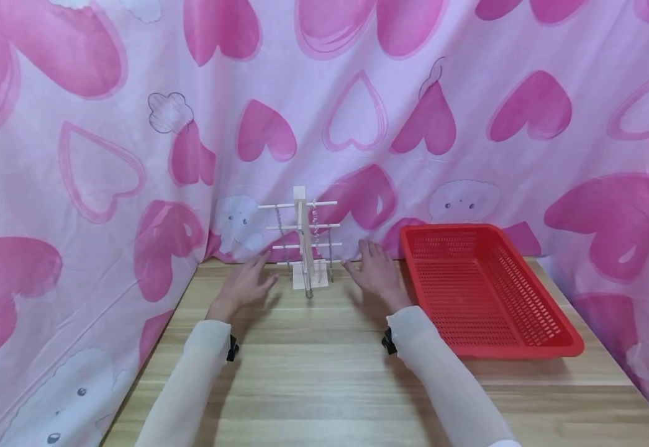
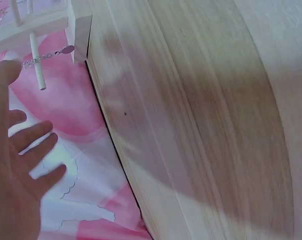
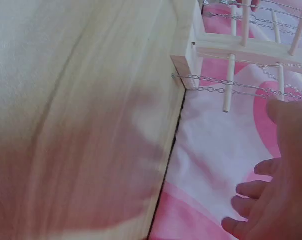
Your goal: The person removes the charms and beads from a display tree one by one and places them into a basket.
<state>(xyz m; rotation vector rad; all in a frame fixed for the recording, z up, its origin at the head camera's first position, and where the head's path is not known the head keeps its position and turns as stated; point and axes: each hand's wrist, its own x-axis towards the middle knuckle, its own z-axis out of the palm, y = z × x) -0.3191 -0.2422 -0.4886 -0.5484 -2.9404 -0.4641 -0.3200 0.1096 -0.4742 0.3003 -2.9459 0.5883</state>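
Pale wood forms the jewellery stand [image 1: 306, 239], an upright post on a flat square base [image 1: 320, 280], standing near the back edge of the wood-grain table [image 1: 302, 385], between a person's two hands. Thin round pegs [image 1: 326, 203] jut out from the post at several heights, and fine metal chains hang from them: a grey one [image 1: 279, 217] on the left, a paler one [image 1: 315, 231] and another [image 1: 330, 237] on the right. In the left wrist view a small oval tag [image 2: 67, 49] sits at a chain's end. The left hand [image 1: 243, 282] is beside the stand with its fingers loosely spread and nothing in them; its thumb overlaps a chain in the wrist view, and whether it touches cannot be told. The right hand [image 1: 379, 274], likewise empty with relaxed, parted fingers, is on the stand's other side, its thumb close to the peg ends. Both arms wear white sleeves [image 1: 449, 372] with black fittings [image 1: 232, 349] at the cuffs. Right of the right hand lies a red plastic basket [image 1: 517, 356] with slotted walls. Behind hangs a pink curtain [image 1: 313, 87] printed with hearts.
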